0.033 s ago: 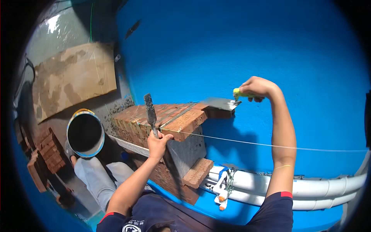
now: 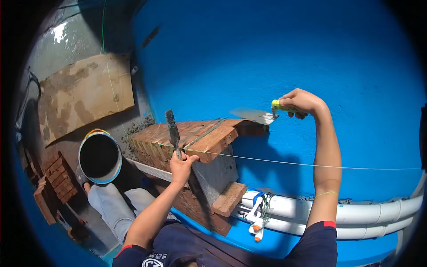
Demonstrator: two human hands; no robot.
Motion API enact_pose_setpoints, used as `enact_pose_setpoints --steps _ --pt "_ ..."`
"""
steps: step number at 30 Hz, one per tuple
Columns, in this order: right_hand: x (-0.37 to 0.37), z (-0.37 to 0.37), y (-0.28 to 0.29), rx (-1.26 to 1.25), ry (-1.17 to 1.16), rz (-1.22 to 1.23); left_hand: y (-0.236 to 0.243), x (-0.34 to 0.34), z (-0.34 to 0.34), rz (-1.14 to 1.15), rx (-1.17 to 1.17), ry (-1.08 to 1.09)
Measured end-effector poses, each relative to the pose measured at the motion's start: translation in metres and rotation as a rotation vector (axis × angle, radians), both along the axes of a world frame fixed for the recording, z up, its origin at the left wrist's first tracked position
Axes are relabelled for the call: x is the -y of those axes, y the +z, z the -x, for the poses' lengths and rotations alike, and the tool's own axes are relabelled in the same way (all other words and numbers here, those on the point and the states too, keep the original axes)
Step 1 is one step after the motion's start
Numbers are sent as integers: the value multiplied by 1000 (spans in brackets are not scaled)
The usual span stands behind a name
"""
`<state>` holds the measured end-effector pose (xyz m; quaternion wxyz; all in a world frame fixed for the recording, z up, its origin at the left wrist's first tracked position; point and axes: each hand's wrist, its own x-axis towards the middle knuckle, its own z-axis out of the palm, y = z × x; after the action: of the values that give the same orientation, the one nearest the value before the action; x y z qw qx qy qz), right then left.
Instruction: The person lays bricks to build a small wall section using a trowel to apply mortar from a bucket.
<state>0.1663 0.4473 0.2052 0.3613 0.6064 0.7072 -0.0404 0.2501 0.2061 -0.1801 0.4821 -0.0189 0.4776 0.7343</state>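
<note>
My right hand (image 2: 306, 103) grips the yellow-green handle of a brick trowel (image 2: 255, 115). Its blade lies flat, slightly blurred, at the far end of the brick course, by the blue wall. In my left hand (image 2: 181, 165) is a narrow, mortar-caked tool (image 2: 172, 127), held upright; its exact kind is unclear. The thumb of that hand rests against the near edge of an end brick (image 2: 215, 141) on top of the low brick wall (image 2: 164, 133). A taut string (image 2: 267, 160) runs along the near edge of this course and on to the right.
On the left stands a round bucket (image 2: 119, 164) with a dark inside. Stacked bricks (image 2: 60, 178) are beside it, and a stained board (image 2: 86, 95) lies beyond. White pipes (image 2: 356, 215) run along the foot of the blue wall (image 2: 284, 49). A brick (image 2: 229, 199) juts out lower down.
The trowel blade has shifted slightly up and left over the far brick end, and my right hand has moved a little to the right. My left hand stays in place.
</note>
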Motion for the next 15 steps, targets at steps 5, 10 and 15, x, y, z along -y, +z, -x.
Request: enact_pose_setpoints --steps 5,10,15 --pt "29 -102 69 -464 -204 -60 5 -6 4 -34 64 27" --pt "73 -224 53 -771 -390 -176 7 -7 7 -21 -26 -57" --pt "146 -296 34 -1028 -466 -311 7 5 26 -57 -141 -125"
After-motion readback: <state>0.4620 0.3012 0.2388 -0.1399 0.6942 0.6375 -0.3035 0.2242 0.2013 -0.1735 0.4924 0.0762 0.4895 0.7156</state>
